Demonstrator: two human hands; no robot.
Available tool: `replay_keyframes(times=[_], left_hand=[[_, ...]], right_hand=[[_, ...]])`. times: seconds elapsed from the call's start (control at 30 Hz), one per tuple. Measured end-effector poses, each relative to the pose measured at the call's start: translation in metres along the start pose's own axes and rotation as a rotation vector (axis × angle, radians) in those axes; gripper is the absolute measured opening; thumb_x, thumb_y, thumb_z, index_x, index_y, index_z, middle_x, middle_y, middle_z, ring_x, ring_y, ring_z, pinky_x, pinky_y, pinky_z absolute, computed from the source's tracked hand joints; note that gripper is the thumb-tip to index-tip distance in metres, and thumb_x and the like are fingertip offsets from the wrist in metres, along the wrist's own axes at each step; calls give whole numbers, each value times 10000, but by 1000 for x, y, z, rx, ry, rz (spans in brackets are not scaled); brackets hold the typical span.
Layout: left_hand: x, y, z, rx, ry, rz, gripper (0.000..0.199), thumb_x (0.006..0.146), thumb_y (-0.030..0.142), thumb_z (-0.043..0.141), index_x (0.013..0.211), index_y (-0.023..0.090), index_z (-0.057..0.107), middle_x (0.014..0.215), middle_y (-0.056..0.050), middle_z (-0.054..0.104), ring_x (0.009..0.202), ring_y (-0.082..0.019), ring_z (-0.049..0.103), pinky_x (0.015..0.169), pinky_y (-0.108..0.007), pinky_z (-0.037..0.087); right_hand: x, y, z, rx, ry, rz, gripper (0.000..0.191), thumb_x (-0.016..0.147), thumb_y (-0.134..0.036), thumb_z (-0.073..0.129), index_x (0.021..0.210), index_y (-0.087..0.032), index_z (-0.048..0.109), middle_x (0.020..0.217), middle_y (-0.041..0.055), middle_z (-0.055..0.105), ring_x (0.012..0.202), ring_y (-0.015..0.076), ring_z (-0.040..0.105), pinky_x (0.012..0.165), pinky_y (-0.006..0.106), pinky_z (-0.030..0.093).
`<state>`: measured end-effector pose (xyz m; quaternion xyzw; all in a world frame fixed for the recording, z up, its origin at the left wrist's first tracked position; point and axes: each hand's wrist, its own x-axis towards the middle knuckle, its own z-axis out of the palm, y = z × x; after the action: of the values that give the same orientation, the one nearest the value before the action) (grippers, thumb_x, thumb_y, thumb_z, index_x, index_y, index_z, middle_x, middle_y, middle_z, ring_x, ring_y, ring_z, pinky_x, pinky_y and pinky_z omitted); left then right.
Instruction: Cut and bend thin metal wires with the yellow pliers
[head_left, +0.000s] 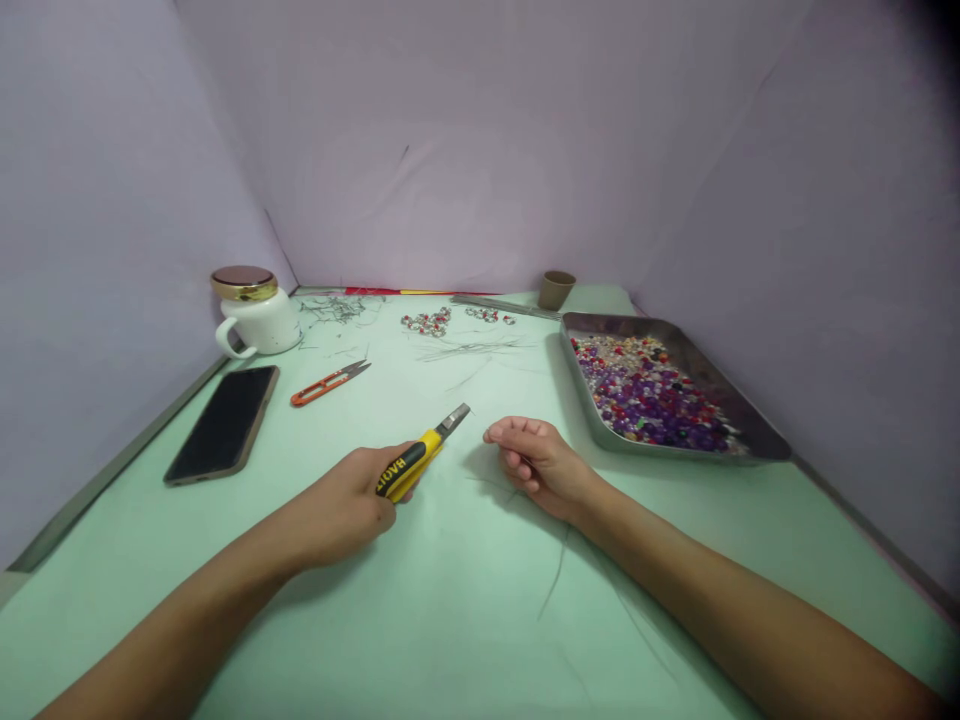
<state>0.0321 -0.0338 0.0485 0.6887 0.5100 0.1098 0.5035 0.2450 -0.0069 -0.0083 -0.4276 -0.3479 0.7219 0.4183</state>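
Note:
My left hand (pixel 356 505) is wrapped round a pair of pliers (pixel 420 460) with yellow and black handles. The pliers' short metal jaws point up and to the right, a little apart from my other hand. Across from them, my right hand (pixel 536 460) is closed in a pinch, thumb against forefinger, the other fingers curled. Whatever lies between those fingertips is too small to make out. Thin wires (pixel 556 575) show below and beside this hand; whether they are held or lie on the table is unclear.
Left are a phone (pixel 225 425), orange thread snips (pixel 330 383) and a lidded white mug (pixel 262 320). Wire scraps (pixel 337 308), red-and-clear beaded pieces (pixel 427 321), loose wires (pixel 476 347) and a brown cup (pixel 556 290) lie further back. A metal tray (pixel 750 425) of beads stands right.

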Motion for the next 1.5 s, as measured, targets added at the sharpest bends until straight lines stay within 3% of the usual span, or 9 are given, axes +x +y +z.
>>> replay_keyframes(times=[0.23, 0.5, 0.73, 0.93, 1.2, 1.33, 1.5], left_hand=[[3, -3, 3, 64, 35, 22, 201, 576, 75, 373, 721, 198, 439, 692, 35, 452, 671, -134, 407, 574, -229, 313], [0, -1, -2, 0, 43, -19, 214, 544, 60, 367, 698, 202, 411, 635, 53, 356, 563, -100, 306, 479, -211, 255], [-3, 3, -1, -8, 17, -26, 232, 543, 65, 369, 713, 198, 453, 646, 42, 366, 572, -107, 305, 477, -211, 260], [-1, 4, 1, 71, 27, 10, 317, 545, 51, 355, 788, 203, 491, 693, 41, 448, 615, -119, 362, 532, -211, 298], [3, -4, 2, 194, 90, 34, 229, 554, 60, 354, 716, 199, 437, 712, 33, 489, 661, -141, 417, 577, -233, 315], [2, -2, 0, 123, 62, 11, 184, 556, 68, 359, 668, 194, 432, 621, 45, 421, 588, -120, 376, 518, -227, 279], [-2, 5, -4, -45, -8, -67, 240, 522, 77, 369, 702, 180, 489, 652, 22, 489, 605, -135, 439, 500, -231, 296]], right_hand=[[-1, -1, 0, -3, -10, 6, 130, 641, -233, 657, 659, -140, 568, 390, -78, 431, 306, 16, 285, 282, 141, 154], [-2, -2, 0, -5, -12, 6, 128, 640, -228, 656, 651, -138, 565, 387, -80, 426, 305, 14, 278, 285, 141, 150], [-3, -2, 1, -8, -11, 3, 134, 631, -231, 658, 642, -144, 557, 389, -82, 423, 305, 17, 270, 279, 143, 147], [-2, -3, 1, -15, -25, 1, 117, 645, -226, 648, 659, -140, 568, 399, -79, 429, 312, 18, 279, 278, 143, 154], [-2, 0, -1, -20, -35, -2, 131, 641, -243, 658, 663, -142, 577, 395, -81, 436, 307, 15, 286, 285, 143, 161], [-2, 0, -1, -37, -39, -16, 173, 628, -283, 676, 661, -150, 571, 399, -80, 450, 306, 12, 302, 297, 141, 171], [-2, -2, 0, -104, -27, -52, 199, 629, -317, 675, 653, -157, 559, 395, -78, 457, 300, 17, 308, 301, 147, 174]])
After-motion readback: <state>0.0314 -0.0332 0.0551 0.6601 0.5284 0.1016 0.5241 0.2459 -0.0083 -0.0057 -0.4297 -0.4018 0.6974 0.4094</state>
